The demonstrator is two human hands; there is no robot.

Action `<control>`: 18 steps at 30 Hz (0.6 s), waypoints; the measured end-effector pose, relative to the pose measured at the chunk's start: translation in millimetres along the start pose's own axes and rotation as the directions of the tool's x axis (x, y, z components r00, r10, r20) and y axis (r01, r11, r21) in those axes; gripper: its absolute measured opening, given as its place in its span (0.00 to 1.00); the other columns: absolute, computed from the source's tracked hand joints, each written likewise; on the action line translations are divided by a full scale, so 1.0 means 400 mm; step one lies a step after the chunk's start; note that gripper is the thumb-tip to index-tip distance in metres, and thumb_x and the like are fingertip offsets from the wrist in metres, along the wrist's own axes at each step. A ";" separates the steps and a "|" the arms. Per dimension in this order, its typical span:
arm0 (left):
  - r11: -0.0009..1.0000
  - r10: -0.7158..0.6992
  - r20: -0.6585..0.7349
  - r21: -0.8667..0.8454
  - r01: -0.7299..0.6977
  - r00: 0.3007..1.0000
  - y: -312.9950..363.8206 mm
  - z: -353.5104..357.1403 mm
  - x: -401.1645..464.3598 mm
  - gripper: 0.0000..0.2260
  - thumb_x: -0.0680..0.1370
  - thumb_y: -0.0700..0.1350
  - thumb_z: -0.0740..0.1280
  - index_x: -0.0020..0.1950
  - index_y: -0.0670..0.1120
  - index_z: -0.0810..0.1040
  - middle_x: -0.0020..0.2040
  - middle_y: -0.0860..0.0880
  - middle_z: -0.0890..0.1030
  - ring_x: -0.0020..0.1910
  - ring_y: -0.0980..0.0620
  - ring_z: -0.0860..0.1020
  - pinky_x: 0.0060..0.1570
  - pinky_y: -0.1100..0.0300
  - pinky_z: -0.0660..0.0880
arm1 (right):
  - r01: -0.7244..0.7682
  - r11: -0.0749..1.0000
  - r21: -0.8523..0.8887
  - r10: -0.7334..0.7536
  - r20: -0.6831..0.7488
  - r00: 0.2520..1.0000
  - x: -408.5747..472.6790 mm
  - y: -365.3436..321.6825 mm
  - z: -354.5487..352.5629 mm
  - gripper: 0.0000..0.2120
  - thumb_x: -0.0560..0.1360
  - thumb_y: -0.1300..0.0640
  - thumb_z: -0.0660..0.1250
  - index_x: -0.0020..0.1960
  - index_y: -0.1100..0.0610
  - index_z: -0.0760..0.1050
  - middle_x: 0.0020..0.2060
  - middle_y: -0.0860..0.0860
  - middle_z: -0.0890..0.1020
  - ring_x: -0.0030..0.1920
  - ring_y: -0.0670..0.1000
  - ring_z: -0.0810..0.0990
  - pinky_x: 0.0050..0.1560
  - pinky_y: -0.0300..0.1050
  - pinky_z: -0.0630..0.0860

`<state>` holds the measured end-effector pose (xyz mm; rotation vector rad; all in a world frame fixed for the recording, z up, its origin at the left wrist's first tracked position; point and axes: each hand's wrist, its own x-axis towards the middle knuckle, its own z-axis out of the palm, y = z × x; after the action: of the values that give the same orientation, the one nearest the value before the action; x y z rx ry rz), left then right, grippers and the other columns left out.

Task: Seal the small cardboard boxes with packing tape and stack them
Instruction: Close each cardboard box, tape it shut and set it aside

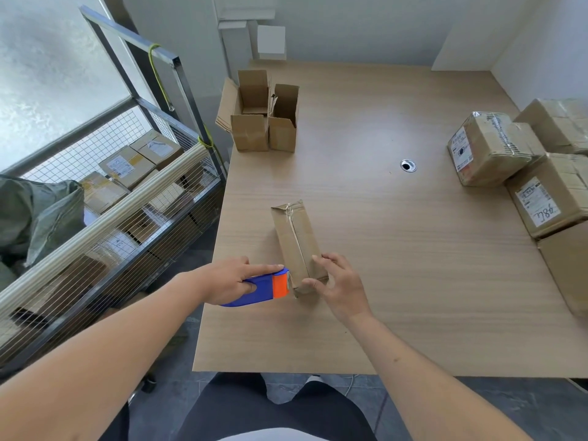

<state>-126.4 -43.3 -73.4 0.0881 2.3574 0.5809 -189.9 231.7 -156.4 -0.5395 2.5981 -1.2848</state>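
A small closed cardboard box lies lengthways on the wooden table, with clear tape along its top seam. My left hand grips a blue and orange tape dispenser, index finger stretched along its top. The dispenser's orange front touches the box's near end. My right hand holds that same near end from the right, thumb and fingers curled round the corner. Two small open boxes stand at the table's far left edge with flaps up.
Several taped and labelled parcels are piled along the table's right side. A cable hole sits in the tabletop's middle. A wire cage trolley holding more parcels stands left of the table. White boxes lean against the far wall.
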 end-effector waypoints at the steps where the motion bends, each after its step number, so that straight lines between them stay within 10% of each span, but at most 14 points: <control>1: 1.000 0.001 -0.003 -0.006 -0.001 1.000 -0.001 0.002 0.000 0.29 0.85 0.51 0.58 0.74 0.79 0.49 0.56 0.52 0.71 0.51 0.54 0.73 0.56 0.55 0.73 | -0.017 1.000 -0.004 0.017 0.061 0.998 0.002 0.000 0.005 0.29 0.70 0.47 0.80 0.68 0.50 0.79 0.68 0.47 0.74 0.66 0.43 0.73 0.66 0.35 0.69; 9: 0.998 -0.002 -0.024 -0.059 0.000 1.000 -0.008 0.023 0.000 0.30 0.85 0.51 0.58 0.73 0.81 0.48 0.56 0.52 0.71 0.51 0.53 0.73 0.57 0.53 0.73 | 0.013 0.997 -0.072 -0.003 0.138 0.990 0.013 0.002 0.030 0.32 0.74 0.56 0.77 0.76 0.45 0.71 0.79 0.52 0.63 0.72 0.32 0.58 0.70 0.38 0.66; 18: 0.994 -0.018 -0.025 -0.106 0.016 1.000 -0.020 0.033 -0.011 0.29 0.85 0.51 0.58 0.73 0.81 0.48 0.55 0.53 0.71 0.51 0.52 0.74 0.57 0.52 0.74 | 0.197 0.924 -0.327 -0.110 0.266 0.958 0.043 -0.027 0.010 0.38 0.70 0.52 0.80 0.76 0.53 0.70 0.81 0.44 0.59 0.80 0.48 0.58 0.68 0.49 0.74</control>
<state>-113.8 -46.4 -82.9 0.0126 2.3450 0.7013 -201.9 215.8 -150.3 -0.9175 2.6217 -0.7285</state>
